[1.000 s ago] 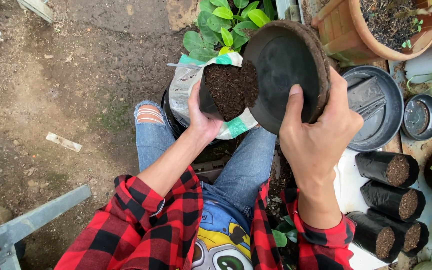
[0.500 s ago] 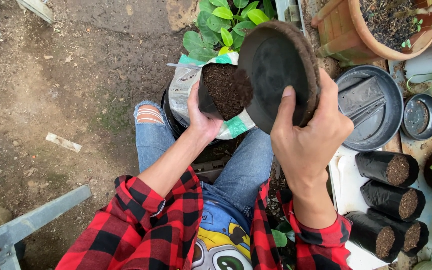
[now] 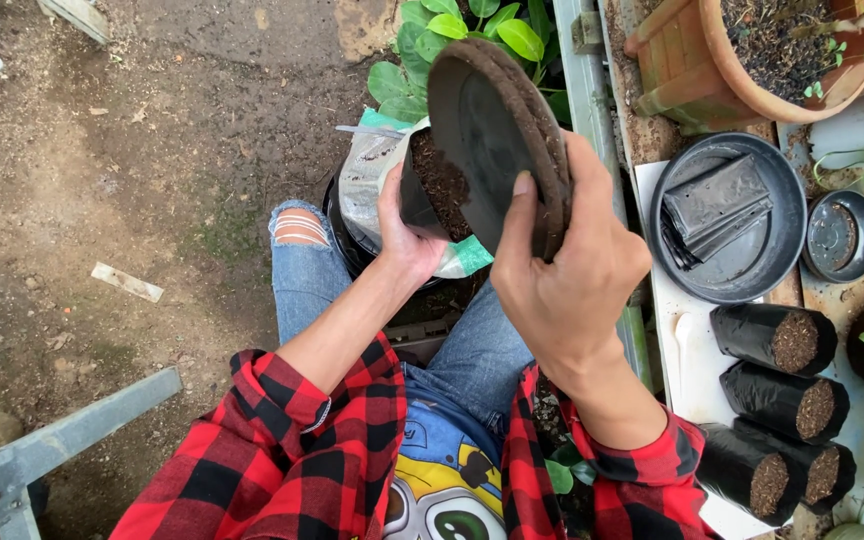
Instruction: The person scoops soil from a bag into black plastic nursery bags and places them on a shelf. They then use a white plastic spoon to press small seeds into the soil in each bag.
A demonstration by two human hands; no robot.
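Observation:
My left hand (image 3: 404, 232) grips a small black nursery bag (image 3: 418, 205) filled with dark soil (image 3: 440, 180), held above a white and green sack (image 3: 372, 170). My right hand (image 3: 562, 270) holds a round black saucer (image 3: 487, 135) tilted steeply on edge, its rim crusted with soil. The saucer leans against the bag's open top and hides part of the soil. Both arms wear red and black checked sleeves. My knees in torn blue jeans (image 3: 302, 260) are below the sack.
At right, a black dish (image 3: 782, 250) holds folded empty black bags (image 3: 717, 205). Several soil-filled black bags (image 3: 777, 340) lie on a white board. A terracotta pot (image 3: 697, 60), a small black saucer (image 3: 842, 235), a leafy green plant (image 3: 447, 35) and a metal bar (image 3: 72, 435) surround me on bare earth.
My right hand has swung the saucer to the left and tipped it more steeply, so it now covers much of the bag's soil. My left hand and the bag have stayed put.

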